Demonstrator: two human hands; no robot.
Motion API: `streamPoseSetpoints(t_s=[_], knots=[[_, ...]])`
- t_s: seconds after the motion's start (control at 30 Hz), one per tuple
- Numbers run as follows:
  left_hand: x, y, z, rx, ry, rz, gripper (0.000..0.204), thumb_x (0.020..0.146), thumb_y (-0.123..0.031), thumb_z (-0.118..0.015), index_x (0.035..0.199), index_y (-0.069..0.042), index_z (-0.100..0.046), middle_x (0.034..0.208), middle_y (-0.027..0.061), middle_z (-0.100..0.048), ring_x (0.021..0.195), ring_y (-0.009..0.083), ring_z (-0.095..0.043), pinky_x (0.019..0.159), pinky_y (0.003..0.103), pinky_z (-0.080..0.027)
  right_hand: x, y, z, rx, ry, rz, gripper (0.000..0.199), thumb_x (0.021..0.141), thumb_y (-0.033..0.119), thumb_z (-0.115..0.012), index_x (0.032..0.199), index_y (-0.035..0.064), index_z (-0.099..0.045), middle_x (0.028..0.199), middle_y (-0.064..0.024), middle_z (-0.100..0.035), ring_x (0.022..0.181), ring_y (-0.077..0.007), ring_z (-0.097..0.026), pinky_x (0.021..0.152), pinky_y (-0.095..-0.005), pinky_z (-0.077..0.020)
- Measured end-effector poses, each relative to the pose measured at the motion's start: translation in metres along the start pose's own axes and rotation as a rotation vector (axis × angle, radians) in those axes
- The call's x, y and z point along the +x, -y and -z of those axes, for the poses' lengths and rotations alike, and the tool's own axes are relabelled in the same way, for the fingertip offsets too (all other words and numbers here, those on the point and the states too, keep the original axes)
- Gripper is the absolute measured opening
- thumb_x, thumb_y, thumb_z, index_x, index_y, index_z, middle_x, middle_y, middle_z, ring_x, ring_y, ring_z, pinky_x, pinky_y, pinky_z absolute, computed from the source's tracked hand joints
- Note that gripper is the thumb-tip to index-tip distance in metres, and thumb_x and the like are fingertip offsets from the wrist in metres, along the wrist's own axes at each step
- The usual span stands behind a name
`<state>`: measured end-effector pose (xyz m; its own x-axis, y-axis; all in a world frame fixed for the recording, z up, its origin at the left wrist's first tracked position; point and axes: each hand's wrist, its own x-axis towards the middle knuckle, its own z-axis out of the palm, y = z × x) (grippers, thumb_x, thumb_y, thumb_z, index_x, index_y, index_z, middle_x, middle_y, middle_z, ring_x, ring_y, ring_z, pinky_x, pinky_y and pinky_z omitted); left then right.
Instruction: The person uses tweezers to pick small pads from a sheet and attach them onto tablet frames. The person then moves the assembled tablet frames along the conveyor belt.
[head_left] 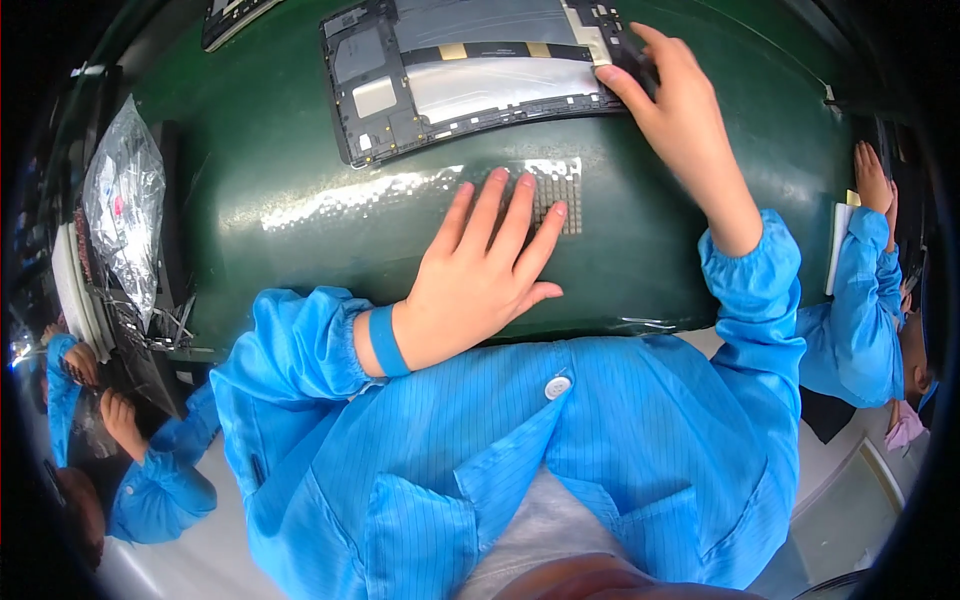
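An opened tablet back frame (470,75), black with silver plates and a gold strip, lies on the dark green mat (300,240) at the far side. My right hand (675,110) reaches out to its right end, fingertips pressing on the black edge there. My left hand (490,265) rests flat on the mat nearer to me, fingers spread, tips touching a clear sheet of small square pieces (555,190). A blue band (387,340) circles my left wrist. Both my arms are in blue striped sleeves.
A crinkled clear plastic bag (125,215) sits over trays at the left. Another dark device (232,15) lies at the top left. A co-worker in blue (865,300) works at the right, another one's hands (110,420) at the lower left.
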<state>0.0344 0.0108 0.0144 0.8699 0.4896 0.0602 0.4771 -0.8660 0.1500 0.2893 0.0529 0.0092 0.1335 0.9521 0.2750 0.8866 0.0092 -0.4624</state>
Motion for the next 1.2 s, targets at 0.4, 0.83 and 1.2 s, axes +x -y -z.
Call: streamPoseSetpoints(t_s=[0.4, 0.83, 1.2], knots=[[-0.002, 0.008, -0.008, 0.079, -0.067, 0.085, 0.077, 0.071, -0.058, -0.064, 0.134, -0.017, -0.051, 0.134, 0.0259, -0.045, 0.122, 0.0441, -0.046, 0.101, 0.052, -0.04, -0.05, 0.034, -0.008, 1.131, 0.266, -0.135, 0.019, 0.084, -0.005, -0.063, 0.103, -0.0053, -0.062, 0.1, -0.0119, -0.063, 0.076, -0.0168, -0.067, 0.066, -0.0241, -0.0558], [-0.003, 0.008, -0.01, 0.146, -0.023, 0.102, 0.073, 0.079, -0.062, -0.053, 0.135, -0.016, -0.051, 0.134, 0.0238, -0.046, 0.124, 0.0437, -0.046, 0.101, 0.052, -0.04, -0.05, 0.037, -0.02, 1.05, 0.322, -0.224, 0.023, 0.081, -0.003, -0.07, 0.102, -0.0051, -0.063, 0.098, -0.0123, -0.067, 0.087, -0.0175, -0.067, 0.077, -0.0276, -0.0561], [-0.004, 0.005, -0.01, 0.116, -0.055, 0.161, 0.075, 0.074, -0.061, -0.059, 0.133, -0.014, -0.053, 0.133, 0.0255, -0.047, 0.123, 0.0457, -0.045, 0.102, 0.055, -0.038, -0.052, 0.037, -0.019, 0.891, 0.242, -0.03, 0.017, 0.079, -0.004, -0.07, 0.096, -0.0055, -0.066, 0.094, -0.0151, -0.068, 0.085, -0.0204, -0.067, 0.076, -0.0284, -0.055]])
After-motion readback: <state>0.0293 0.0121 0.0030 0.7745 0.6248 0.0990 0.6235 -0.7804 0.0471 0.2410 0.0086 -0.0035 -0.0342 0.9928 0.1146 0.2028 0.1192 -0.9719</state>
